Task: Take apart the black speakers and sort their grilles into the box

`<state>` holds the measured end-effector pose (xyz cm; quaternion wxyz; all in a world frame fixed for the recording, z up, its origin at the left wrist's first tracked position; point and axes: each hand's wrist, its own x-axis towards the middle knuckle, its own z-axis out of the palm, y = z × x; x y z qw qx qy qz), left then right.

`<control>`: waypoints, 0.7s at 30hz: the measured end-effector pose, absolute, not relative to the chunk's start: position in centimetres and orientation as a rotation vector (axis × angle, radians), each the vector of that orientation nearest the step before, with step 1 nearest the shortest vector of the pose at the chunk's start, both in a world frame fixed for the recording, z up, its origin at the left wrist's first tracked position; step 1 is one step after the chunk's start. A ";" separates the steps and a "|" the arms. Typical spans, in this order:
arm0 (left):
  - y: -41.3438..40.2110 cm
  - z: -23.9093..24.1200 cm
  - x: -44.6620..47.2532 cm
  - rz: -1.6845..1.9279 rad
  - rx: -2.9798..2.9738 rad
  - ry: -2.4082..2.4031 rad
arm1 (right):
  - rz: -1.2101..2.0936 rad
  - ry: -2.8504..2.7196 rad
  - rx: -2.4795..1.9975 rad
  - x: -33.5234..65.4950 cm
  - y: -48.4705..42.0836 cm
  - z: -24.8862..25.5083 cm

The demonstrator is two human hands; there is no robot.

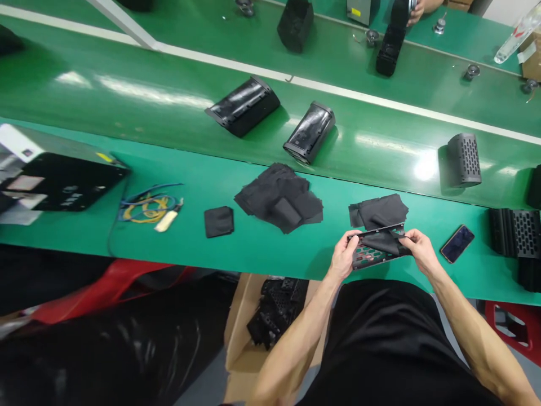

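Note:
In front of my body, my left hand (343,256) grips the left end of a black perforated speaker grille (367,259), its thumb on the rim. A piece of thin black cloth (382,242) lies loosely across the inside of the grille. At the right end, my right hand (422,251) is closed with thumb and fingers on the cloth's edge and the grille; which of them it grips more cannot be made out. Just beyond the grille lies a small stack of black cloth pieces (386,210). A larger spread pile of black cloth (279,200) sits to the left.
A phone (457,243) lies right of my hands. Black speaker housings (310,132) rest on the green conveyor belt (169,124). Coiled cables (150,207) and a boxy device (63,175) are at left. Below the bench edge stands a carton (240,316) of black parts. Across, a person's hand (416,12) holds a part.

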<state>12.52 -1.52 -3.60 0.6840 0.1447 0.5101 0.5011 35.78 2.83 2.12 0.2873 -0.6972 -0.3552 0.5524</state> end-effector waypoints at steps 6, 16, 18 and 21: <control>-0.9 -4.1 12.3 0.904 0.390 1.259 | 1.512 -0.946 -1.778 35.7 2.0 2.3; -3.1 -6.3 12.6 0.888 0.547 1.264 | 1.621 -0.467 -1.887 35.4 1.4 0.7; -3.8 -7.2 10.0 0.858 0.699 1.626 | 1.712 -0.439 -1.872 35.7 1.0 -0.2; -5.0 -8.0 1.9 0.937 0.683 2.171 | 1.690 -0.402 -1.895 36.5 0.2 -2.7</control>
